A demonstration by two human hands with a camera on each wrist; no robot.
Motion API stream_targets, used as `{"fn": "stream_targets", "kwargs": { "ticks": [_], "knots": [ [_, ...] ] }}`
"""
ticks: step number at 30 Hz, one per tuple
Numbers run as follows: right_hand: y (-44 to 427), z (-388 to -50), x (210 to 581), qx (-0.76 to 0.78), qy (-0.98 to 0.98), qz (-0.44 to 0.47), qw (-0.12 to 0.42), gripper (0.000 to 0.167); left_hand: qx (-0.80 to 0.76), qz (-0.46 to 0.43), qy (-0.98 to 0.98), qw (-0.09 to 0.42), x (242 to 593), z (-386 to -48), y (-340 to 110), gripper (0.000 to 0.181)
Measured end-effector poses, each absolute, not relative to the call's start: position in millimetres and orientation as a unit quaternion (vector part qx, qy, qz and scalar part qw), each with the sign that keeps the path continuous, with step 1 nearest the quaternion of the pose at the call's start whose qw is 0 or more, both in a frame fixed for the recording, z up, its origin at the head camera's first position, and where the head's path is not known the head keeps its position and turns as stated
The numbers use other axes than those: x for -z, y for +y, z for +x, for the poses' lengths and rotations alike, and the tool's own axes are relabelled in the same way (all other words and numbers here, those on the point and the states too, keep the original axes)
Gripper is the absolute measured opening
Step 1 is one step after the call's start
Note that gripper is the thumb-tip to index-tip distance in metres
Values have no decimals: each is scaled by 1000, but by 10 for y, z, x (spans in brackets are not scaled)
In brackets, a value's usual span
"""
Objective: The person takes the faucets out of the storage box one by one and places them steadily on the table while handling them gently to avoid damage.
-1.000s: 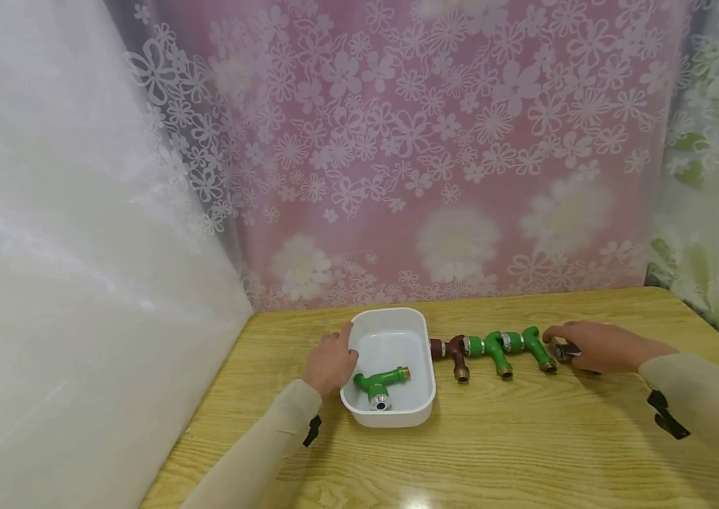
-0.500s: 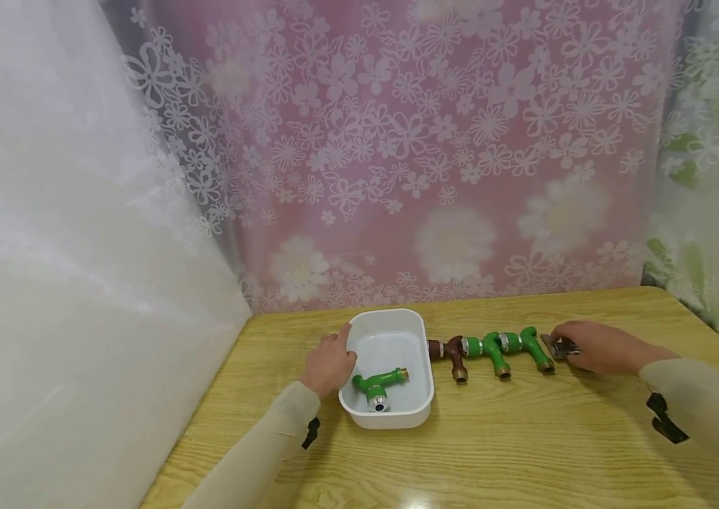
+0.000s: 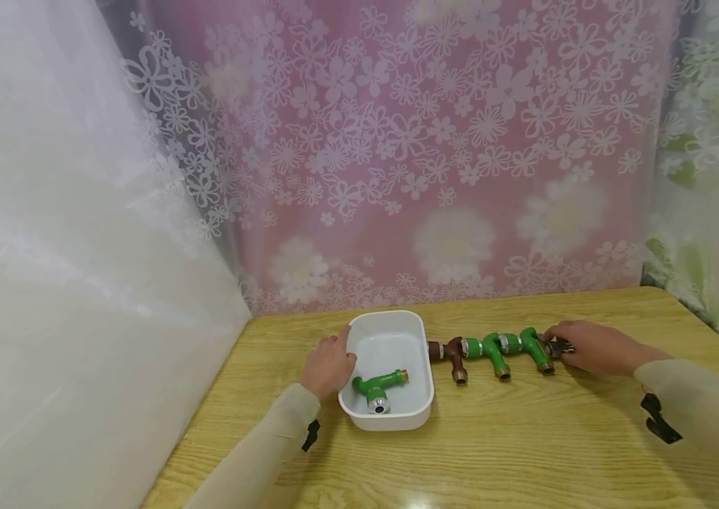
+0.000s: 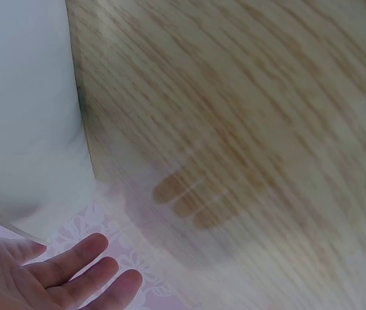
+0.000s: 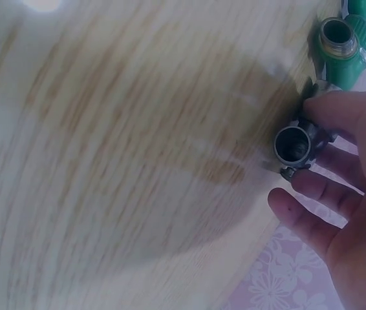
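Note:
In the head view my left hand [image 3: 329,364] holds the left rim of a white tray [image 3: 423,417], thumb on the inner side. The left wrist view has the other fingers [image 4: 83,274] loosely extended beside the tray wall [image 4: 28,110]. A green tap [image 3: 380,385] lies inside the tray. At the right end of a row of taps, my right hand [image 3: 604,348] pinches a dark metal pipe fitting [image 3: 556,348]. Its round open end faces the camera in the right wrist view, between thumb and fingers. Just left of it lies a green tap [image 3: 534,348].
A brown tap [image 3: 457,353] and another green tap [image 3: 494,350] continue the row toward the tray's right side. All lie on a wood-grain table [image 3: 493,452]. A pink flowered curtain [image 3: 397,177] hangs behind, and a white sheet [image 3: 79,247] stands at left.
My right hand has shifted slightly left with the metal pipe fitting, bringing it up close to the rightmost green tap. The left hand stays at the tray rim.

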State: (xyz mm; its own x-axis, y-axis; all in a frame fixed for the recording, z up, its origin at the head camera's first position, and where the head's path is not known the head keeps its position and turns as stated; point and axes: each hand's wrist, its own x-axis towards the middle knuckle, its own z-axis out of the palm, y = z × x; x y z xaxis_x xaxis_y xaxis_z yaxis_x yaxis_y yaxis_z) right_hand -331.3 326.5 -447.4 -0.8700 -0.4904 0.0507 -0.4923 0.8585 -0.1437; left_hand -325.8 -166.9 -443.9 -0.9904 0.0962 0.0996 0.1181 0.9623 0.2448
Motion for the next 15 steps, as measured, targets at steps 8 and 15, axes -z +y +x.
{"fn": "stream_targets", "kwargs": {
  "ticks": [8, 15],
  "knots": [
    [3277, -3305, 4507, -76, -965, 251, 18, 37, 130, -53, -989, 46, 4438, -3242, -1678, 59],
    [3319, -3286, 4513, -71, -967, 245, 18, 42, 130, -55, -989, 42, 4435, -3248, -1666, 59]
  ]
}}
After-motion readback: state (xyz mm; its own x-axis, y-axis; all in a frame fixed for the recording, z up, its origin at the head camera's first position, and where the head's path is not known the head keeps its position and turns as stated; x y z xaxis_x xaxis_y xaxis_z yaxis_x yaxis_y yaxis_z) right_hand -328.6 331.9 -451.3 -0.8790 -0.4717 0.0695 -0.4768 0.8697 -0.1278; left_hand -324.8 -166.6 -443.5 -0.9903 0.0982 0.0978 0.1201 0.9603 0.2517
